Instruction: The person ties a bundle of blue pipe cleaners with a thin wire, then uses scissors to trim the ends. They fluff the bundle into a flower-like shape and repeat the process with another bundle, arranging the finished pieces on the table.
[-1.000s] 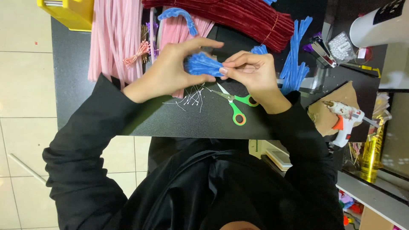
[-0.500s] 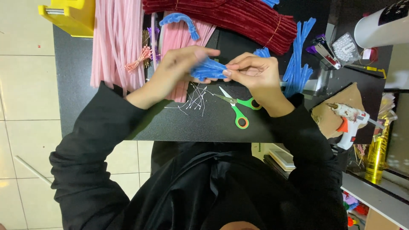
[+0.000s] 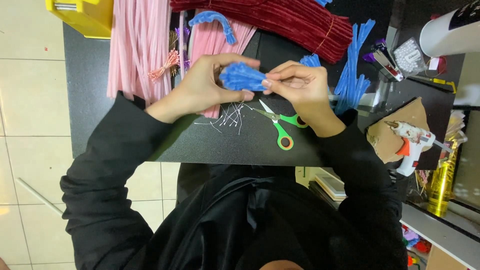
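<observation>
Head view, looking down on a black worktable [image 3: 150, 145] at which a person in black sleeves works. Both hands meet above the table's middle around a blue fuzzy bundle [image 3: 241, 77] of chenille stems. Left hand [image 3: 205, 85] is curled around the bundle's left side, fingers wrapped over the top and thumb beneath, so that the piece is cradled and kept steady. Right hand [image 3: 297, 85] is closed narrowly, fingertips pinching the bundle's right end, a grip suited to fine shaping. The bundle is held clear of the tabletop, just above a scatter of thin white wire offcuts [image 3: 227, 115]. Green-handled scissors [image 3: 280, 127] lie with blades apart just beside the offcuts, close under the right hand. Supplies are ranked along the far edge: pink stems [image 3: 137, 40], dark red stems [image 3: 280, 17] and loose blue stems [image 3: 357, 65]; a curved blue piece [image 3: 212, 20] rests on the pink. A glue gun [image 3: 412, 142] sits on brown cardboard [image 3: 385, 137] at the right, well apart from the hands. A yellow bin [image 3: 82, 15] occupies the far left corner
</observation>
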